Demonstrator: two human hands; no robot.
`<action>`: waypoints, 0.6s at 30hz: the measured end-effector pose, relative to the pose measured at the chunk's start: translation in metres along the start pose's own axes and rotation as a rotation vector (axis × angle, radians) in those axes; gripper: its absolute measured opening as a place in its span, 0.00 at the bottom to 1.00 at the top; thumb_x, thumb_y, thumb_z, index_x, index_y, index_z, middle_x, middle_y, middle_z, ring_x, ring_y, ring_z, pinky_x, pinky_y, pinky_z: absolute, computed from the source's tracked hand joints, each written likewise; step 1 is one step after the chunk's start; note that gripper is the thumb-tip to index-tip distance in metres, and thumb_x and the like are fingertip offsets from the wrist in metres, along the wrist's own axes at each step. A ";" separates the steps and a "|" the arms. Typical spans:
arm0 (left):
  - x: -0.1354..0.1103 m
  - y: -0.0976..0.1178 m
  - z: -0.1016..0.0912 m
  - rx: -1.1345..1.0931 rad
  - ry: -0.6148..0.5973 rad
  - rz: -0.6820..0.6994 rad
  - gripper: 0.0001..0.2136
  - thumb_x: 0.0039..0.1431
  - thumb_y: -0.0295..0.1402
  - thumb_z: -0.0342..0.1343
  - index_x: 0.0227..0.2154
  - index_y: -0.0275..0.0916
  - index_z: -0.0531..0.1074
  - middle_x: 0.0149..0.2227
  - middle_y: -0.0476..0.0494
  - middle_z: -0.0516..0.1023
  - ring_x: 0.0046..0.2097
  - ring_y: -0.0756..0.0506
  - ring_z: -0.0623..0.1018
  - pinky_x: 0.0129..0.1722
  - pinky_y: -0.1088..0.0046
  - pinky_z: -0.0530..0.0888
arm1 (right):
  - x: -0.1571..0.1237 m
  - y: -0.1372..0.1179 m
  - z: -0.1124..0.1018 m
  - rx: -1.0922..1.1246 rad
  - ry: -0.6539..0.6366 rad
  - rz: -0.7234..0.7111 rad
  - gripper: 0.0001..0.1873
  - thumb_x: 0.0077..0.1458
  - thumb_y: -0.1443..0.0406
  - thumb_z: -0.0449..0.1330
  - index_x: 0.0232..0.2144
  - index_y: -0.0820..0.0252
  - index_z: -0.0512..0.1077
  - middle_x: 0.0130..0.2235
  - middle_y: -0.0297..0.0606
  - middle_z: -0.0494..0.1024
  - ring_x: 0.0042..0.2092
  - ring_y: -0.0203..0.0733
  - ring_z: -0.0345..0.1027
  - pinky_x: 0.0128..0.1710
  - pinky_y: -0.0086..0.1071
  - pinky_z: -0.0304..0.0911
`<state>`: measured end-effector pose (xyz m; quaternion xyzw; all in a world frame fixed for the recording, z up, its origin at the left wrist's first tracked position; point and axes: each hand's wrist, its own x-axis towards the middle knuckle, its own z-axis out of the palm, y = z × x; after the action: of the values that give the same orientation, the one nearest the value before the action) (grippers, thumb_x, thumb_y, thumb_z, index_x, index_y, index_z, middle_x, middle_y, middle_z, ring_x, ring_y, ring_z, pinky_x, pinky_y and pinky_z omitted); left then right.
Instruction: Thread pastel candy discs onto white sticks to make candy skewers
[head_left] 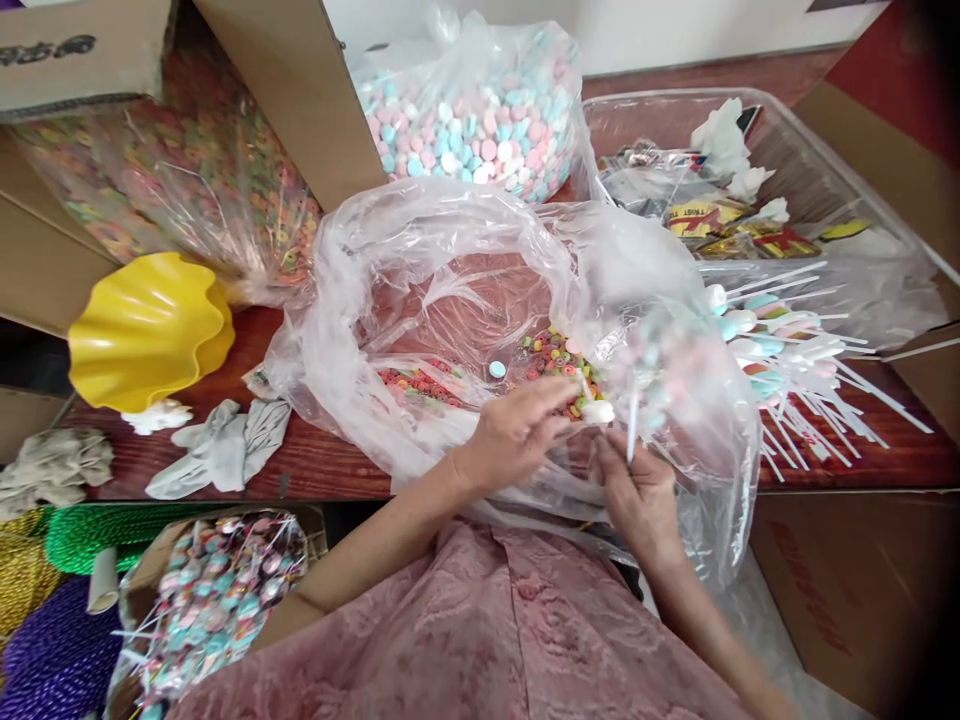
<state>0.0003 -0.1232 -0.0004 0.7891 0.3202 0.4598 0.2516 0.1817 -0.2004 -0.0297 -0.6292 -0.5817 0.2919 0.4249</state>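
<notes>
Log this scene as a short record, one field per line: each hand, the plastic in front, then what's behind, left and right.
Left hand: beside small multicoloured candies; grip unclear
Right hand: grasping a white stick
Front: open clear plastic, with a pale blue candy within its opening
Behind: clear bag of pink, blue and white candies
Left: yellow wavy-edged bowl
Right: pile of candy sticks, bare ends pointing mostly rightward

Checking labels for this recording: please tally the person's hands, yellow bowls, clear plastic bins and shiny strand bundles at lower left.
Left hand and right hand: 2
Yellow bowl: 1
Clear plastic bin: 1
Gold bundle, green bundle, purple bundle: 3
Total: 7
</notes>
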 end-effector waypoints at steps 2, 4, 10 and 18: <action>0.017 -0.012 0.001 0.170 -0.100 -0.154 0.13 0.63 0.30 0.52 0.48 0.36 0.75 0.46 0.36 0.80 0.44 0.44 0.80 0.46 0.64 0.77 | 0.007 0.007 -0.015 0.026 0.080 0.072 0.17 0.63 0.53 0.55 0.34 0.60 0.76 0.21 0.30 0.62 0.23 0.34 0.55 0.23 0.29 0.57; 0.031 -0.023 0.007 0.375 -0.323 -0.238 0.10 0.60 0.28 0.52 0.40 0.34 0.77 0.41 0.36 0.80 0.42 0.41 0.79 0.45 0.61 0.76 | 0.010 0.010 -0.023 0.045 0.093 0.102 0.17 0.62 0.53 0.56 0.33 0.59 0.76 0.21 0.29 0.61 0.23 0.34 0.54 0.23 0.29 0.56; 0.040 -0.035 0.035 0.582 -0.518 -0.185 0.10 0.56 0.27 0.54 0.40 0.33 0.76 0.41 0.34 0.78 0.47 0.37 0.76 0.49 0.60 0.73 | 0.008 0.005 -0.012 0.005 -0.008 0.017 0.17 0.64 0.56 0.53 0.33 0.58 0.76 0.24 0.33 0.67 0.28 0.38 0.60 0.29 0.31 0.60; 0.020 -0.026 0.011 -0.066 -0.086 -0.495 0.08 0.50 0.25 0.58 0.33 0.35 0.79 0.33 0.42 0.81 0.32 0.48 0.77 0.35 0.70 0.76 | 0.005 0.007 -0.013 -0.040 -0.083 -0.045 0.15 0.64 0.58 0.53 0.36 0.59 0.77 0.23 0.31 0.68 0.25 0.36 0.60 0.26 0.29 0.58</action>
<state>0.0107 -0.0923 -0.0120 0.6970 0.4773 0.3603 0.3956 0.1967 -0.1980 -0.0287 -0.6117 -0.6184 0.2967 0.3942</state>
